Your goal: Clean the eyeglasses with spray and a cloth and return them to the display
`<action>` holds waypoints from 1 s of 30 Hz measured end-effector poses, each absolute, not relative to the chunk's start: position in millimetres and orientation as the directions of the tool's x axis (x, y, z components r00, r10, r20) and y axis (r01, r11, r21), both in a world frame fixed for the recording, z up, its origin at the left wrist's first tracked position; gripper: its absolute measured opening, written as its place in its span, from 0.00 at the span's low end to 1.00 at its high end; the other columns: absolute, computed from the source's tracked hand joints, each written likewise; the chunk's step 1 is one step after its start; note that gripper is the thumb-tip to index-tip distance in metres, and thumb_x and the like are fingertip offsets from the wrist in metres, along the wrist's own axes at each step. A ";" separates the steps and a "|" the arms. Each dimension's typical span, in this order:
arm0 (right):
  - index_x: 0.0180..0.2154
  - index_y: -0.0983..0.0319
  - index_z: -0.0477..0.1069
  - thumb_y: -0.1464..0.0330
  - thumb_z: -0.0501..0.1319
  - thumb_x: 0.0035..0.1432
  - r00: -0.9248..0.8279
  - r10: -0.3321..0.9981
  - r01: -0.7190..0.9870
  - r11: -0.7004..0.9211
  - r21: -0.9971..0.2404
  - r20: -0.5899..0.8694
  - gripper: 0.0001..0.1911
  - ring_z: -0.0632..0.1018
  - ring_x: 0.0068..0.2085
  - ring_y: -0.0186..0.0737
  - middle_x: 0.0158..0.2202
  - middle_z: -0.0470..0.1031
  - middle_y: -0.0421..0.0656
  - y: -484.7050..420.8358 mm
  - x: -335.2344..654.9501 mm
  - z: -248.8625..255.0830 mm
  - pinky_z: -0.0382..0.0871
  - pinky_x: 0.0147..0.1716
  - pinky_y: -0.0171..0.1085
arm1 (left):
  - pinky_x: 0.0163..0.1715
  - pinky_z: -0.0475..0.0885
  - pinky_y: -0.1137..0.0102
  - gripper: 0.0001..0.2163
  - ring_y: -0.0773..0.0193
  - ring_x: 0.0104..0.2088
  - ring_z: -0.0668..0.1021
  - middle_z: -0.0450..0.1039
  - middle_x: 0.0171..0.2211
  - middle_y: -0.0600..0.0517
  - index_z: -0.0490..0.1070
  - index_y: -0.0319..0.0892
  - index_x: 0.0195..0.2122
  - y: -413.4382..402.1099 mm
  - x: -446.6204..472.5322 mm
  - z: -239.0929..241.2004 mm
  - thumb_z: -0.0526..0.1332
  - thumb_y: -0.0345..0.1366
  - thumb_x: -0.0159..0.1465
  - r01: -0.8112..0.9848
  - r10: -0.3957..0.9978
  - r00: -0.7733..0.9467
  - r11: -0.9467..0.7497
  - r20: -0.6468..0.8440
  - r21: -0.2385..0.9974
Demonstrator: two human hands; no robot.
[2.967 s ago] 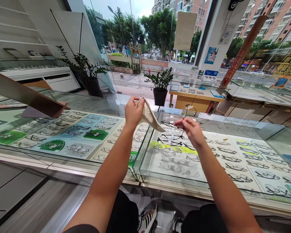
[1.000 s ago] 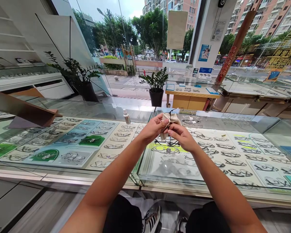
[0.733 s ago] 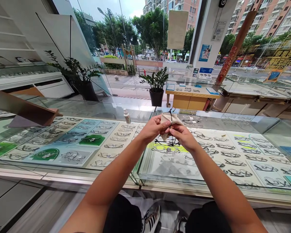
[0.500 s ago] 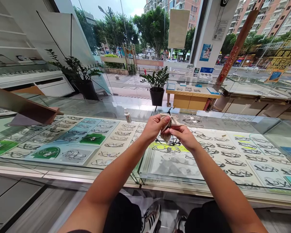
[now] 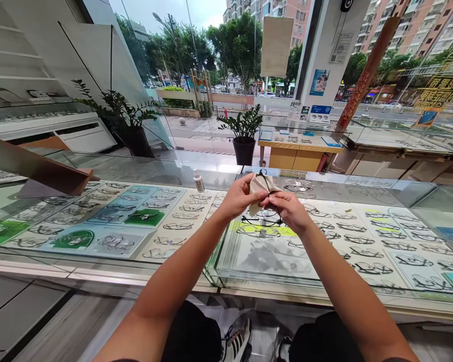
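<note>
Both hands meet above a glass display counter (image 5: 143,168). My left hand (image 5: 238,197) pinches a beige cleaning cloth (image 5: 258,187) that is wrapped over part of a pair of black-framed glasses (image 5: 269,185). My right hand (image 5: 290,211) is closed on the same glasses from the right, fingers touching the cloth. Most of the frame is hidden by the cloth and fingers. More black glasses (image 5: 259,220) lie on the glass just below the hands.
A small white spray bottle (image 5: 198,181) stands on the counter left of the hands. Under the glass lie rows of several spectacles (image 5: 366,246). A brown wooden stand (image 5: 38,168) juts in at left. Potted plants (image 5: 245,133) and another counter (image 5: 302,146) are behind.
Three seconds ago the hands were apart, cloth raised in the left, glasses in the right. They have come together, and over the last second the cloth has shifted slightly over the frame.
</note>
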State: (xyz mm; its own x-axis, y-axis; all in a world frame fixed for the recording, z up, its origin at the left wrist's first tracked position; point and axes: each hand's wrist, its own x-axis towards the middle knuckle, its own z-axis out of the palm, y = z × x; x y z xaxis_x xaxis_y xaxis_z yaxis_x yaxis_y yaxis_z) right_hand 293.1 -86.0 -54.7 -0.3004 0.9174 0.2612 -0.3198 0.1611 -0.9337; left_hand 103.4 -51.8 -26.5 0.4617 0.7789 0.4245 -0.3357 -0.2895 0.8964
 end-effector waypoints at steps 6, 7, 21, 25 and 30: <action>0.34 0.58 0.88 0.49 0.80 0.51 -0.302 0.917 -0.284 0.176 -0.943 0.262 0.19 0.81 0.41 0.44 0.37 0.87 0.45 -88.2 287.6 -57.8 0.73 0.51 0.46 | 0.23 0.67 0.72 0.24 0.68 0.21 0.74 0.75 0.23 0.53 0.76 0.39 0.31 -49.8 110.8 -33.8 0.75 0.58 0.62 -0.306 0.846 0.295 -0.356 0.444 0.883; 0.34 0.57 0.88 0.49 0.80 0.52 -0.295 0.917 -0.281 0.187 -0.941 0.270 0.19 0.81 0.41 0.44 0.37 0.87 0.45 -87.8 287.6 -58.2 0.72 0.51 0.46 | 0.23 0.67 0.72 0.25 0.68 0.21 0.74 0.75 0.22 0.53 0.76 0.39 0.31 -48.1 110.8 -34.9 0.73 0.60 0.63 -0.318 0.852 0.300 -0.335 0.429 0.887; 0.34 0.54 0.86 0.53 0.77 0.56 -0.036 0.918 -0.386 0.352 -0.853 0.395 0.13 0.77 0.52 0.45 0.45 0.79 0.44 -84.2 311.1 -38.0 0.72 0.44 0.39 | 0.34 0.74 0.71 0.27 0.66 0.31 0.79 0.80 0.30 0.51 0.81 0.38 0.42 -43.8 113.8 -40.0 0.74 0.61 0.61 -0.439 0.876 0.337 -0.179 0.346 0.881; 0.36 0.54 0.86 0.52 0.77 0.56 -0.006 0.924 -0.389 0.350 -0.852 0.382 0.13 0.77 0.57 0.47 0.48 0.81 0.44 -82.5 312.5 -39.0 0.74 0.49 0.39 | 0.32 0.71 0.71 0.29 0.67 0.28 0.76 0.77 0.28 0.52 0.81 0.37 0.41 -47.6 114.5 -42.3 0.74 0.63 0.61 -0.344 0.849 0.432 -0.159 0.306 0.925; 0.36 0.55 0.84 0.52 0.78 0.57 -0.112 0.934 -0.444 0.259 -0.858 0.340 0.15 0.80 0.55 0.47 0.52 0.85 0.45 -87.9 308.7 -35.6 0.76 0.53 0.41 | 0.33 0.69 0.71 0.30 0.67 0.29 0.74 0.77 0.29 0.50 0.79 0.37 0.35 -51.9 115.0 -46.0 0.70 0.65 0.64 -0.249 0.780 0.557 -0.170 0.284 0.954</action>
State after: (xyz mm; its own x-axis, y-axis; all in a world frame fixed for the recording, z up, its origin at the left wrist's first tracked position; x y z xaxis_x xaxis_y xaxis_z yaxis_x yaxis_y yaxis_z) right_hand 308.7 -87.9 -35.6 -0.1121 0.9337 0.3399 -0.4445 0.2588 -0.8576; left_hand 115.0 -51.9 -46.0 0.5572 0.7801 0.2845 -0.2485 -0.1702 0.9536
